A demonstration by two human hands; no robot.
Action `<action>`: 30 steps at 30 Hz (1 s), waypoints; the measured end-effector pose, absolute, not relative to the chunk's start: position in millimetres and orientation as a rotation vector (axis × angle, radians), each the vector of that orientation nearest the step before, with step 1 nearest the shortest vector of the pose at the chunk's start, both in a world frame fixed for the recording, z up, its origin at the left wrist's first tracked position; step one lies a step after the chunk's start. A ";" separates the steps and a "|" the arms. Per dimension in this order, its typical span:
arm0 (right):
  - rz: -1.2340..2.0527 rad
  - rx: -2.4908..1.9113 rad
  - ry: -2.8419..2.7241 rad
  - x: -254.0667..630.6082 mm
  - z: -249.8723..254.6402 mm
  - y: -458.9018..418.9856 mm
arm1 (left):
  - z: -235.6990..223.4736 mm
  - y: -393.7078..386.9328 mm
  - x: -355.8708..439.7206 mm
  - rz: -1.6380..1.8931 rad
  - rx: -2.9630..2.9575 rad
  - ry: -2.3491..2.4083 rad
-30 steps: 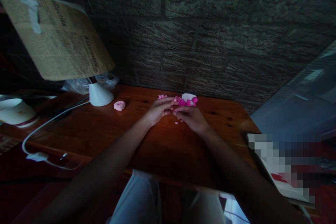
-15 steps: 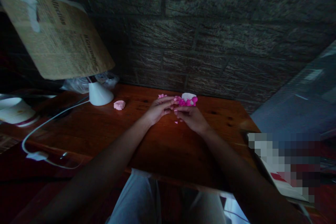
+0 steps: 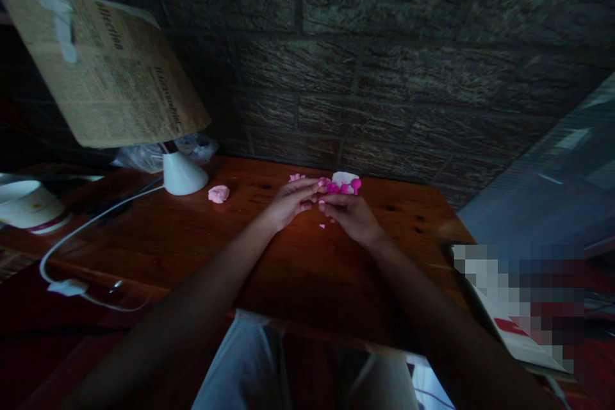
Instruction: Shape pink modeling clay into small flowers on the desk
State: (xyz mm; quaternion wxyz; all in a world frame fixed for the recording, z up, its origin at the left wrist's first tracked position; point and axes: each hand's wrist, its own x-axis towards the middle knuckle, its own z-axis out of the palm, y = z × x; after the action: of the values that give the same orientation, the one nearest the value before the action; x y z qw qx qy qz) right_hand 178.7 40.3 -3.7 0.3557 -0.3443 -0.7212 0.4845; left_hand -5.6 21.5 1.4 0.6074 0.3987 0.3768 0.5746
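Note:
My left hand [image 3: 292, 205] and my right hand [image 3: 356, 216] face each other over the wooden table, fingertips nearly meeting. The left fingers are closed and bent toward the right; what they hold is too small to make out. My right thumb and fingers are pinched together, with a pale pink spot at their tips that may be a nail or a bit of clay. Just beyond the hands lie bright pink, clay-like pieces [image 3: 344, 188] beside a white piece [image 3: 344, 177]. Another pink piece [image 3: 296, 177] shows behind the left hand. A tiny pink scrap [image 3: 322, 226] lies nearer me.
A pale pink lump [image 3: 218, 193] sits left of the hands, near a lamp [image 3: 185, 174] with a newsprint shade. Its white cord [image 3: 93, 225] crosses the table's left side. A white cup [image 3: 26, 205] stands far left. A stone-patterned wall [image 3: 317, 64] rises behind the table [image 3: 307, 282].
Both hands stay almost in place, with only slight finger movement. The pink pieces on the table have not visibly moved, and the view has shifted very slightly.

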 end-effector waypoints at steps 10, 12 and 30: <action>1.188 -0.850 -1.930 178.1 0.6 36.8 | -2.9 24.1 -7.3 1.331 0.949 0.819; 1.177 -0.851 -1.931 178.0 0.3 36.8 | -3.1 24.1 -7.5 1.334 0.943 0.818; 1.191 -0.862 -1.933 178.1 -4.0 39.9 | -2.8 23.4 -7.0 1.331 0.940 0.830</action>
State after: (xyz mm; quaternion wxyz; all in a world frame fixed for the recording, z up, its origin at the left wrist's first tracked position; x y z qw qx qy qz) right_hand 178.1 39.9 -4.0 0.3489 -0.3325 -0.7459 0.4596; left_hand -7.0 23.4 -2.8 0.6102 0.4074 0.3596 0.5765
